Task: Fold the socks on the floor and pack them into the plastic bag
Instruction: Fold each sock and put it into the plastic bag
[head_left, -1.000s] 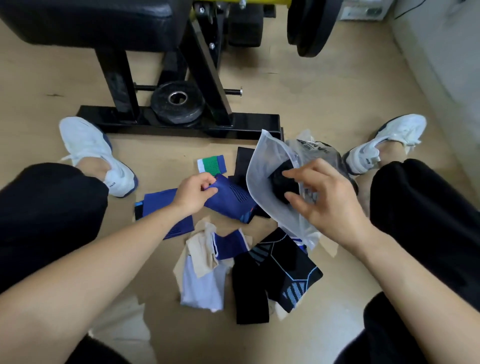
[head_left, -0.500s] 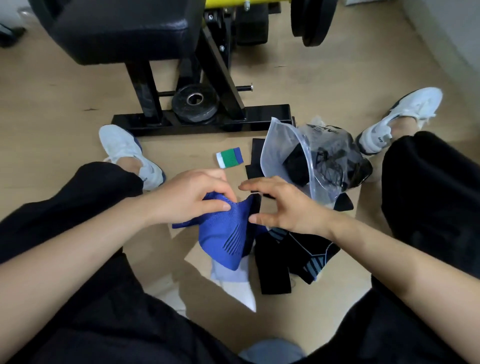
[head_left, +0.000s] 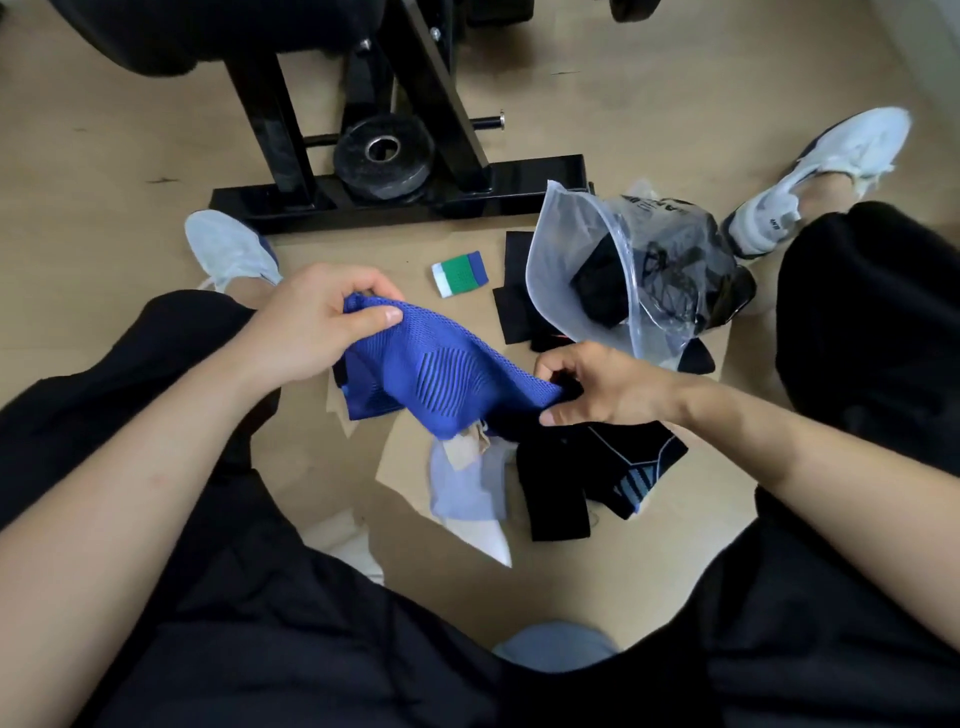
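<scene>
A blue knit sock (head_left: 436, 379) with dark ribbing is stretched in the air between my hands. My left hand (head_left: 317, 325) pinches its upper left end; my right hand (head_left: 597, 384) grips its lower right end. The clear plastic bag (head_left: 582, 260) lies open on the floor to the upper right, with dark socks inside. Under my hands lie black socks with light blue stripes (head_left: 613, 467), a white and pale blue sock (head_left: 467, 493) and a beige sock (head_left: 470, 447). A small green, white and blue folded sock (head_left: 460, 274) sits beyond the blue one.
A black weight bench frame (head_left: 395, 197) with a weight plate (head_left: 384, 156) stands just ahead. My legs in black trousers spread to both sides, with white shoes at the left (head_left: 228, 249) and right (head_left: 810, 166). Black socks (head_left: 519, 306) lie beside the bag.
My right hand left the bag and took the blue sock's right end. Both hands have lifted the sock off the floor and pulled it out between them.
</scene>
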